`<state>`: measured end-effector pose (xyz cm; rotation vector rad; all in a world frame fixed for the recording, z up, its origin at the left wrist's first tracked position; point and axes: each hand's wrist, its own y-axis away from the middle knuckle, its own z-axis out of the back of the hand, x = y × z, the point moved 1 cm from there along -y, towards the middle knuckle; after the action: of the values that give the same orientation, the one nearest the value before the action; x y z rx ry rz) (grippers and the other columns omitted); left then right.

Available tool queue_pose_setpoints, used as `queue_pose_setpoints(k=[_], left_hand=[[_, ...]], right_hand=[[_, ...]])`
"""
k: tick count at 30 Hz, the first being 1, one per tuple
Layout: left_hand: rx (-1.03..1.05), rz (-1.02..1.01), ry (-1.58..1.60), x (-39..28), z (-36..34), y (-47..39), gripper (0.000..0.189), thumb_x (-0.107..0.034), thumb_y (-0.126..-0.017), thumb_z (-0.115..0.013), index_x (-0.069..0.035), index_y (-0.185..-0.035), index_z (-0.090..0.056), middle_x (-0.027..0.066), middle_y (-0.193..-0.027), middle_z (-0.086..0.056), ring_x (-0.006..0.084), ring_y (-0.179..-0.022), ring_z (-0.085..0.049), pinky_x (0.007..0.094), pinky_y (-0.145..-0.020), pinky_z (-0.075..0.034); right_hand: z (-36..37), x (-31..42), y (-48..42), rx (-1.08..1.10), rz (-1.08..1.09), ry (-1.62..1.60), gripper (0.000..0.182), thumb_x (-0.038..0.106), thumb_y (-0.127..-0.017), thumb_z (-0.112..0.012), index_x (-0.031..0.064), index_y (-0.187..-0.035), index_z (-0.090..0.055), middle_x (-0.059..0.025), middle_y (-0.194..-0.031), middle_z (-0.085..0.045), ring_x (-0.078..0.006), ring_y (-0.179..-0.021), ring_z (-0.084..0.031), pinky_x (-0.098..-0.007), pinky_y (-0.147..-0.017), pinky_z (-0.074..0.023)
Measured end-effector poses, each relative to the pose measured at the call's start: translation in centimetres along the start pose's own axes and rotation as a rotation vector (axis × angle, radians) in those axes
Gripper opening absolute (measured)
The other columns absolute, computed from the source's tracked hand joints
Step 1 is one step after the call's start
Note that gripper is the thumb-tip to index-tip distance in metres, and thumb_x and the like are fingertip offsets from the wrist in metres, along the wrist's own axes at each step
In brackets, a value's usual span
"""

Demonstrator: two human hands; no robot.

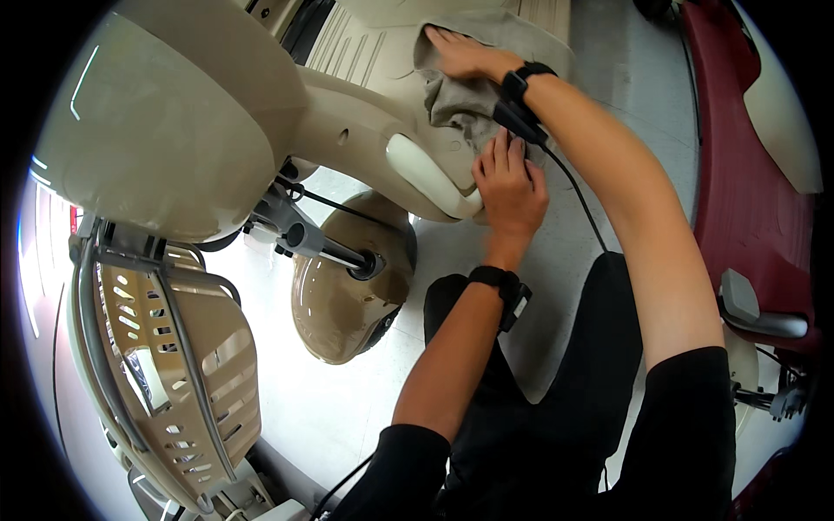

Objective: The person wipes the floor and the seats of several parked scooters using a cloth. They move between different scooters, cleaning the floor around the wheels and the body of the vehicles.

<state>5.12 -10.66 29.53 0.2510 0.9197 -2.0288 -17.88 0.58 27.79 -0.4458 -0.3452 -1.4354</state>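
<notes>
A grey cloth [449,98] lies bunched and folded over the beige footboard [365,55] of a mobility scooter. My right hand [466,57] presses on the cloth, its fingertips against a raised fold. Closer to me, my left hand [511,185] rests at the front corner of the footboard, beside a cream-coloured trim piece [427,172]. Its fingers are extended, with the tips by the cloth's lower edge; whether they pinch any of it cannot be made out. Each wrist wears a black strap with a small device, and a cable runs from the right one.
Left of my hands are the scooter's glossy beige front body [169,130], a slotted plastic basket [225,384] in a metal frame, and a brown front fender [345,306] over the wheel. A dark red scooter [749,215] stands on my right. My knees are over the pale floor [326,404].
</notes>
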Motion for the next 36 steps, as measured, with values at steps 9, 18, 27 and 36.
queue_pose_setpoints(k=[9,18,27,36], left_hand=[[0.105,0.003,-0.033,0.2,0.0,0.2,0.044,-0.012,-0.085,-0.053,0.008,-0.124,-0.053,0.0329,-0.143,-0.037,0.0453,-0.126,-0.041,0.0511,-0.104,-0.032],[0.044,0.049,0.074,0.3,-0.1,0.7,0.048,-0.021,-0.082,-0.062,0.007,-0.121,-0.055,0.0239,-0.119,-0.054,0.0462,-0.114,-0.047,0.0537,-0.096,-0.038],[-0.107,0.067,0.252,1.0,-0.6,1.1,0.033,-0.018,-0.080,-0.064,0.000,-0.108,-0.060,0.0179,-0.111,-0.059,0.0377,-0.105,-0.052,0.0502,-0.094,-0.040],[-0.045,-0.124,-0.083,1.0,-0.3,0.8,0.011,-0.006,-0.077,-0.057,0.000,-0.085,-0.062,0.0149,-0.089,-0.061,0.0377,-0.089,-0.054,0.0464,-0.077,-0.046]], right_hand=[[-3.5,2.6,-7.6,0.143,-0.098,0.421,0.073,0.049,-0.087,-0.054,0.0339,-0.152,-0.026,-0.0018,-0.159,-0.026,-0.0301,-0.145,-0.026,-0.0523,-0.116,-0.0242],[-2.8,4.0,-5.8,0.309,0.024,-0.051,0.062,0.016,-0.076,-0.053,0.0325,-0.135,-0.056,-0.0098,-0.141,-0.052,-0.0343,-0.120,-0.055,-0.0433,-0.098,-0.0479],[1.8,7.3,7.1,0.251,0.004,0.012,0.049,0.018,-0.083,-0.052,0.0255,-0.130,-0.062,-0.0184,-0.123,-0.057,-0.0345,-0.120,-0.049,-0.0446,-0.100,-0.0415],[6.1,4.0,19.9,0.095,-0.345,-0.051,0.034,0.024,-0.088,-0.048,0.0143,-0.112,-0.070,-0.0086,-0.116,-0.067,-0.0347,-0.120,-0.048,-0.0482,-0.094,-0.0449]])
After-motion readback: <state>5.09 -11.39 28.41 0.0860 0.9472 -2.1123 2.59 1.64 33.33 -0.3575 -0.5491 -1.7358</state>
